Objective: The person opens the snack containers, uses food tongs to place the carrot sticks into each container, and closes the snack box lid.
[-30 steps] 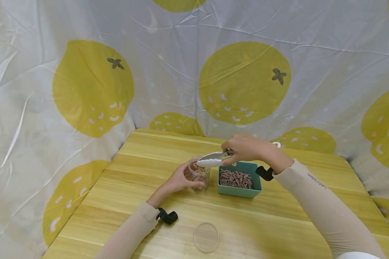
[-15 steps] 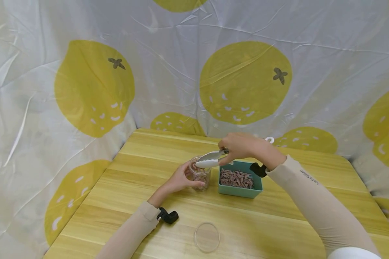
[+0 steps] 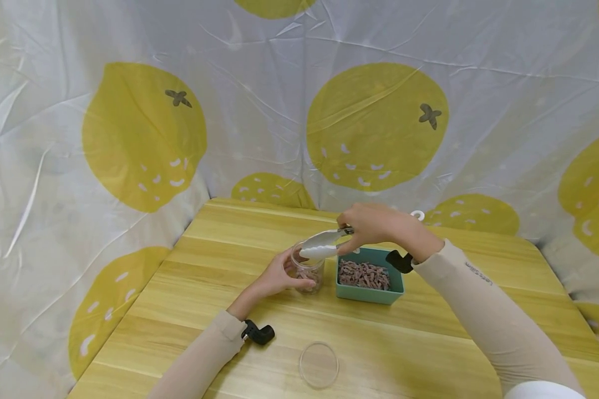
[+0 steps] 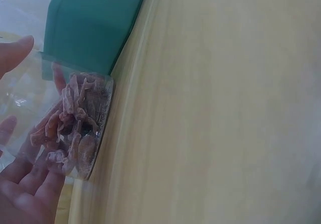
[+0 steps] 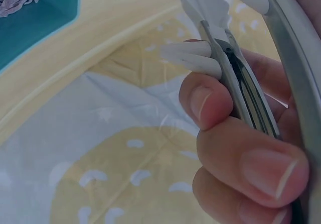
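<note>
In the head view my left hand (image 3: 274, 276) holds a clear jar (image 3: 316, 272) on the wooden table, thumb at the front and fingers round its far side. Brownish strips (image 4: 75, 118), like dried meat, lie in the jar's lower part in the left wrist view. My right hand (image 3: 374, 224) grips metal tongs (image 3: 324, 244) with white scalloped tips, fingers curled round the handles in the right wrist view. Those tips point down into the jar's mouth, slightly apart. Just right of the jar stands a teal box (image 3: 369, 295) with more strips (image 3: 363, 275) inside.
A clear round lid (image 3: 319, 364) lies flat near the table's front. The wooden table (image 3: 229, 266) meets a lemon-print curtain (image 3: 259, 122) at the back and left. Each wrist wears a black camera mount (image 3: 259, 334).
The tongs shifted slightly left and deeper over the jar, and their tips spread. Strips that showed at the tips by the jar's mouth no longer show there. The left hand stayed put.
</note>
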Tool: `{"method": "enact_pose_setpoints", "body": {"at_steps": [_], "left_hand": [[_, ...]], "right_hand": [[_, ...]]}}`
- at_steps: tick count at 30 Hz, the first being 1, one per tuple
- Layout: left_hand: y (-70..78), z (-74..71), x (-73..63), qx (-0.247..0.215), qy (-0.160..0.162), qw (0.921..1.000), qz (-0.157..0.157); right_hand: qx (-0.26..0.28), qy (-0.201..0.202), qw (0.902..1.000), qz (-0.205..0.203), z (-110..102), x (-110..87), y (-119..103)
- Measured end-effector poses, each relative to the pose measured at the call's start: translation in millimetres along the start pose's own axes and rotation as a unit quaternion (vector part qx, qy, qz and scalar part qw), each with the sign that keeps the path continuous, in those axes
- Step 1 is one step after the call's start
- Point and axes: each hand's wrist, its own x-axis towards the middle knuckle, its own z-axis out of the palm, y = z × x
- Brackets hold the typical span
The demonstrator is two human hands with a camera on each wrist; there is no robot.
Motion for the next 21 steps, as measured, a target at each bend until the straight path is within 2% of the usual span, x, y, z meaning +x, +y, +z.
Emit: {"method": "enact_pose_setpoints", "body": {"at_steps": [5, 15, 21], "left_hand": [[-0.8, -0.5, 0.2, 0.006, 0.003, 1.0000, -0.004], [-1.4, -0.1, 1.6, -0.005, -0.002, 1.0000, 0.008], [0.2, -0.1, 2.2, 0.004, -0.001, 1.0000, 0.001]], "right_hand": [[0.030, 0.015, 0.9994, -0.004, 0, -9.1, 7], [0.071, 0.045, 0.9965, 0.005, 8, -37.6, 35], [0.065, 0.048, 0.9967, 0.014, 17, -55.1, 49]]}}
